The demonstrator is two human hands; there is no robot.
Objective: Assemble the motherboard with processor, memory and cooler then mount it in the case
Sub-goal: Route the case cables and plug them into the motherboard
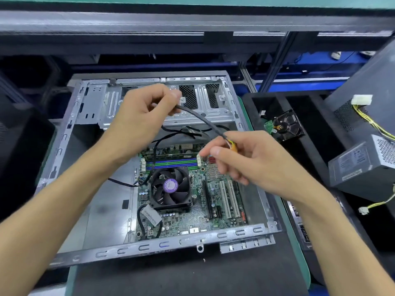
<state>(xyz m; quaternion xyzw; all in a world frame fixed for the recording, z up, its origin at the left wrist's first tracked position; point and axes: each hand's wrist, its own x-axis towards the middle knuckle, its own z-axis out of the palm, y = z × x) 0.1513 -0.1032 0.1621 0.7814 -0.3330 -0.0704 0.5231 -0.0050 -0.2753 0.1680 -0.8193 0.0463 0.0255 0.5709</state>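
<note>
Workbench w/ a dark mat (171,278) under an open metal case (70,133) lying flat; black trays at right hold a hard drive (286,124) and a grey power supply (361,163) w/ yellow wires. Motherboard (213,201) already sits in the case, right of centre, toward the near rail; cooler (171,189) w/ fan on top mounted on it, memory (171,155) seated in the far slot above the blue/green slots; processor not visible, presumably under the cooler. Left hand (141,116) is up over the drive cage, fingers pinched shut on a black cable (201,118); right hand (245,159) hovers over the board's far right corner, thumb and forefinger closed on the cable's orange-tipped connector end (232,145). Step in hand looks like wiring a case lead to the board, so assembly and mounting seem mostly done; can't tell if screws are in. Next move calls for finding the matching header, orienting the plug, pressing straight down w/o bending pins; left hand should feed slack.
</note>
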